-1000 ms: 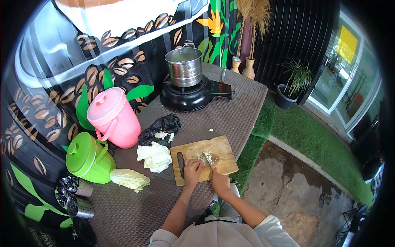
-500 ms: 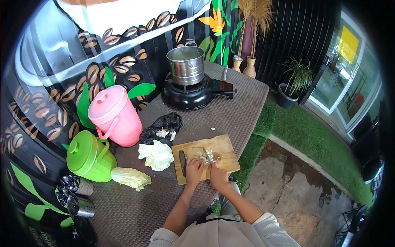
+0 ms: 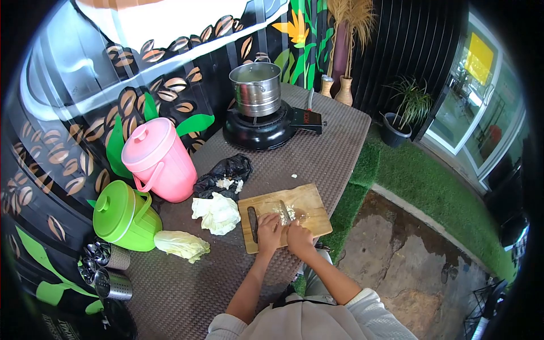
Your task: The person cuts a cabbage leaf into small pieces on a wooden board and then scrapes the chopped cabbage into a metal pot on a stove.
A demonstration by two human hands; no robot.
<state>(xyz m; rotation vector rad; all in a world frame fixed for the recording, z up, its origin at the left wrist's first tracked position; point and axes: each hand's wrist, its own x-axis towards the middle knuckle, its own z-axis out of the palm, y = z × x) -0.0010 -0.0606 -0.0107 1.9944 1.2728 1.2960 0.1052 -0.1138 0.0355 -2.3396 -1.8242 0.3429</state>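
Note:
A wooden cutting board (image 3: 314, 204) lies at the table's edge in front of me. My right hand (image 3: 299, 238) is closed round the handle of a knife (image 3: 284, 209), whose blade points away from me over the board. Finely chopped white bits (image 3: 290, 216), perhaps garlic, lie around the blade. Beside the knife, my left hand (image 3: 269, 231) rests over the board's left part with bent fingers drawn together; anything under the fingertips is hidden. A large pale cabbage piece (image 3: 216, 214) and a longer cabbage piece (image 3: 182, 245) lie left of the board.
Behind the board sits a black plastic bag (image 3: 231, 167) with pale scraps. A steel pot (image 3: 256, 93) stands on a black portable stove (image 3: 258, 133) farther back. A pink lidded jug (image 3: 161, 164) and a green one (image 3: 127, 218) stand left, near cutlery in metal holders (image 3: 116, 285).
My right hand and the knife have shifted slightly on the board. My left fingers have moved a little beside the blade. The other things stay in place.

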